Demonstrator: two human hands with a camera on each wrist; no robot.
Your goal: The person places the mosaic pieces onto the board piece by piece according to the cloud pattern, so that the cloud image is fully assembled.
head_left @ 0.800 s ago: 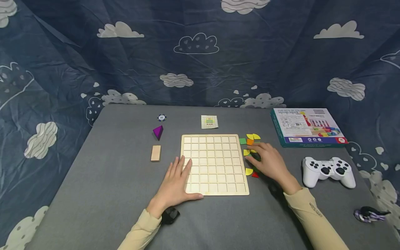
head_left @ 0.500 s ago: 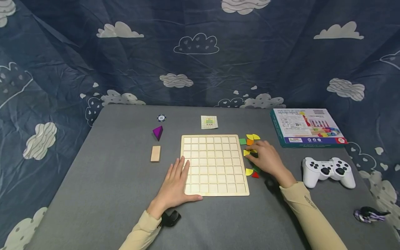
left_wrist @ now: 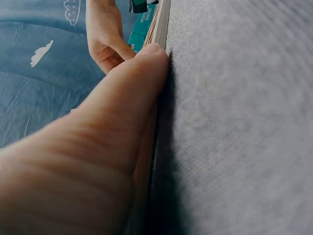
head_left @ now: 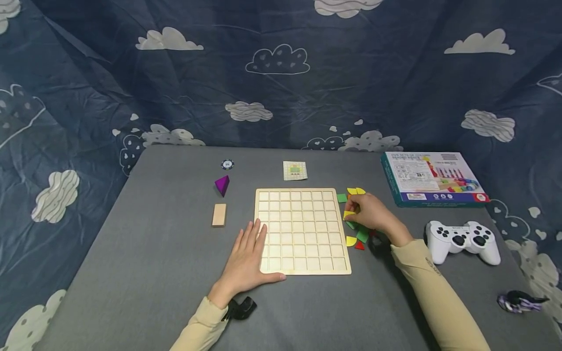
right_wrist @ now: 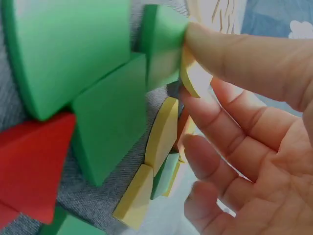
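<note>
My left hand (head_left: 242, 261) lies with straight fingers on the left edge of a pale wooden grid board (head_left: 303, 239), thumb along its near edge. In the left wrist view the thumb (left_wrist: 132, 83) presses against the board's side. Just off the board's right edge, my right hand (head_left: 372, 215) pinches a yellow quarter-circle block (right_wrist: 196, 76) between thumb and fingertips. Below that hand are green blocks (right_wrist: 110, 122) and a red triangular block (right_wrist: 36, 164). Other yellow blocks (right_wrist: 162, 134) lie beyond the fingers in the right wrist view. Part of the loose pile is hidden by the right hand.
Behind the board lies a small pattern card (head_left: 295, 171). To the left are a poker chip (head_left: 227, 165), a purple pyramid (head_left: 222, 185) and a wooden block (head_left: 219, 215). A boxed set (head_left: 434, 178), a white game controller (head_left: 462, 242) and a black-purple object (head_left: 521, 301) stand right.
My right hand has shifted slightly away from me, its fingers closing on the yellow quarter-circle block. More green blocks show beneath it. The left hand stays on the board.
</note>
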